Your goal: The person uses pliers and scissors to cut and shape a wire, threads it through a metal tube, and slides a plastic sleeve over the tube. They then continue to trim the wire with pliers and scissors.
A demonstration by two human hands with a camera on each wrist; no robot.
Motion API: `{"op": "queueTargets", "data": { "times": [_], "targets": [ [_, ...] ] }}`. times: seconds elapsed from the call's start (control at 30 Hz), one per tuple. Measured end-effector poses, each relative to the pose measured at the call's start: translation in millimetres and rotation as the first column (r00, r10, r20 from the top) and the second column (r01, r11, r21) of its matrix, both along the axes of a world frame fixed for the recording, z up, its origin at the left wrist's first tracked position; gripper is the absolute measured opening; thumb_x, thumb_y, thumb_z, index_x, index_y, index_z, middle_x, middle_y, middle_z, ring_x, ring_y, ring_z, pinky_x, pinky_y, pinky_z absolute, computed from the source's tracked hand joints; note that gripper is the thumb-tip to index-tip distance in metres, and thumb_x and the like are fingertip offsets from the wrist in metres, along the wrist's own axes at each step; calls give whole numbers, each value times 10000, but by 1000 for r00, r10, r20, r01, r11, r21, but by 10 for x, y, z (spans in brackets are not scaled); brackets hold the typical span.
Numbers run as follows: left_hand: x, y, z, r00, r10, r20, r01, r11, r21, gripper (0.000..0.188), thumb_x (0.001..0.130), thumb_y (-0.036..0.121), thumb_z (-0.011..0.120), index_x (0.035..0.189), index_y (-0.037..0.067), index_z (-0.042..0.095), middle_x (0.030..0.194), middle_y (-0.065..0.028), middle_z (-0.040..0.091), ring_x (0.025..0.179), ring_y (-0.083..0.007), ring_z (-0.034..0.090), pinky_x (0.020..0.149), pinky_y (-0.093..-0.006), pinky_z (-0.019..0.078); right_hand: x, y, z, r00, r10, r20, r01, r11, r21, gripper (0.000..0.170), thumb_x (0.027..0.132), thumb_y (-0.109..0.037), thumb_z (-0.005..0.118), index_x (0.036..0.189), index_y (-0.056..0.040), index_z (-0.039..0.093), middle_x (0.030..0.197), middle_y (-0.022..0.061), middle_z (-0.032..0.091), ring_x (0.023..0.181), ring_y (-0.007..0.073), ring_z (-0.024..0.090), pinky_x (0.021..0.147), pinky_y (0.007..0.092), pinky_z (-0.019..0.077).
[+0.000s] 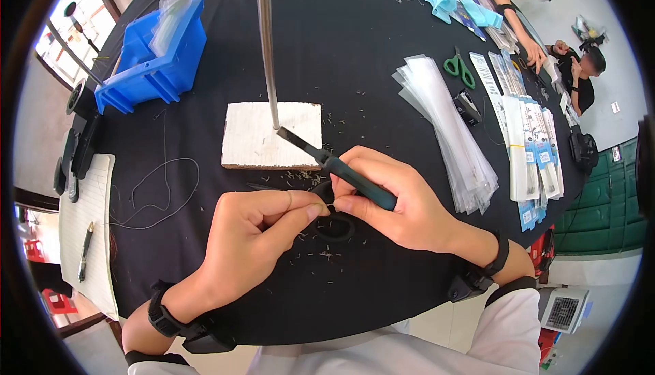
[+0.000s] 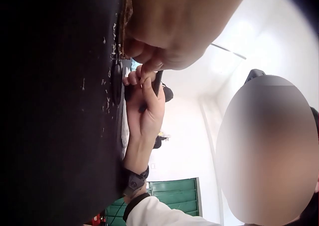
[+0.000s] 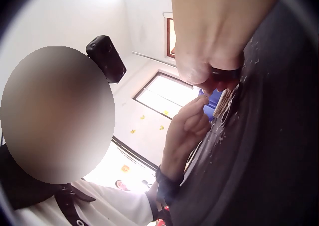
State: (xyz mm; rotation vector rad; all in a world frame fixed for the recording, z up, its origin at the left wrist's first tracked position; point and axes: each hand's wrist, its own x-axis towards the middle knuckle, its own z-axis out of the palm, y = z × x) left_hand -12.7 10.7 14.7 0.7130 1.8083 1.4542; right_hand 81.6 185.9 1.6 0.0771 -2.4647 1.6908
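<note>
My left hand [image 1: 256, 238] pinches a thin pale strand [image 1: 330, 207] between thumb and forefinger. Its other end meets the thumb and forefinger of my right hand [image 1: 402, 204], just beside it. The right hand also holds a tool with a dark green handle [image 1: 361, 182] and a flat grey blade [image 1: 297, 140], which points up and left over a white block [image 1: 263, 136]. Under the hands lies a pair of black scissors [image 1: 339, 233], partly covered by the fingers. In both wrist views the fingertips meet close together, and the strand is too small to make out.
A metal rod [image 1: 267, 47] rises by the block, amid scattered clippings. To the left are a looped thin wire [image 1: 198, 177], a notebook [image 1: 95, 238] with a pen [image 1: 86, 252], and a blue bin [image 1: 153, 75]. Plastic sleeves [image 1: 450, 136], green scissors [image 1: 459, 69] and packets [image 1: 532, 150] lie right.
</note>
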Motion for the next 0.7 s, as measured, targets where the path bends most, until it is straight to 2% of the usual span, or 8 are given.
{"op": "queueTargets", "data": {
  "times": [0.1,0.4,0.63,0.7],
  "targets": [
    [-29,-15,21,999,-21,42,21,1000,-15,141,852,45,584,923,-36,674,601,-6,567,516,-7,402,442,-185,296,-2,3,-4,1000,-11,11,11,1000,-22,71,809,-9,604,840,-2,541,830,68,506,736,174,512,690,293,412],
    [-8,-37,13,998,24,-61,-26,999,-31,136,850,53,590,914,-27,680,598,-4,573,513,-9,399,442,-188,300,-8,-24,45,999,-34,-43,35,999,24,88,808,-5,606,826,5,521,818,73,493,726,178,492,685,293,411],
    [-7,-28,27,999,18,-30,-18,1000,-3,138,854,57,590,918,-29,677,608,8,585,520,1,401,450,-178,299,-18,-2,16,995,-72,-70,73,997,13,74,800,-5,618,832,7,552,862,74,526,716,167,526,663,272,424],
    [-5,-23,19,1000,10,-7,-10,1000,1,146,859,62,588,933,-34,670,609,14,584,524,7,398,454,-173,292,-5,-10,58,996,-88,-25,88,996,-15,27,811,-7,603,807,-3,577,900,76,529,773,154,529,709,268,425]
  ]
}}
